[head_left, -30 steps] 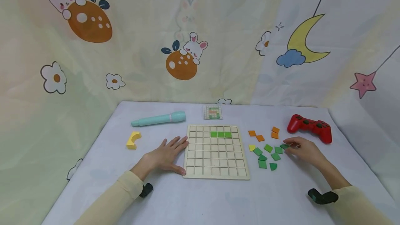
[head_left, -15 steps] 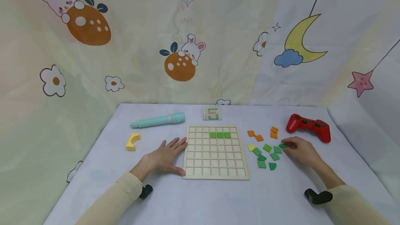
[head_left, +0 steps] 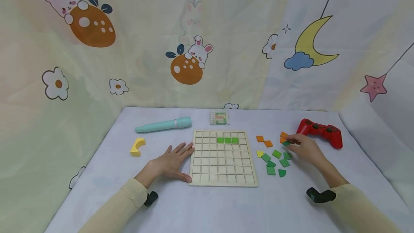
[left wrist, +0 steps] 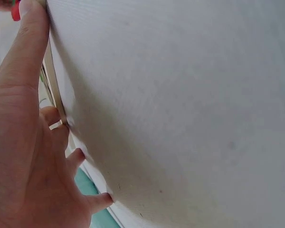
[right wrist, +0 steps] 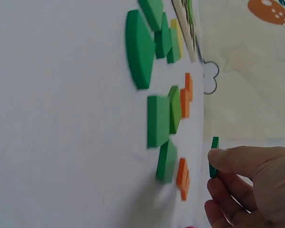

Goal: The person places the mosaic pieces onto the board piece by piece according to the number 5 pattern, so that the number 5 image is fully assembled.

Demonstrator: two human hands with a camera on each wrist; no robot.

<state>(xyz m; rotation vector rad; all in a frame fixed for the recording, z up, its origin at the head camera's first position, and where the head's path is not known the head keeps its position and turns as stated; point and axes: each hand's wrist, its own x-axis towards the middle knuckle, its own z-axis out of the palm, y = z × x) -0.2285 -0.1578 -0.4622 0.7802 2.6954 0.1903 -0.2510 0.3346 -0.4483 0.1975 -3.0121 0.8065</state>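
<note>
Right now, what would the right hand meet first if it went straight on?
Probably the nearest two orange tiles, by the green piece it pinches, though the right hand looks raised and might pass over them.

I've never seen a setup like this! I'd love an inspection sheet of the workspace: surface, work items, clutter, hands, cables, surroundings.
Surface: white-covered table.
Work items: grid board holding three green squares in a row; to its right, loose green pieces, orange pieces and a yellow piece; behind it, a small patterned card.
Clutter: turquoise stick-shaped object, yellow arch block, red game controller.
Left hand: spread, touching the board's left edge.
Right hand: pinches a green piece above the table.
Cables: nothing seen.
Surroundings: cartoon-printed backdrop behind the table.
</note>
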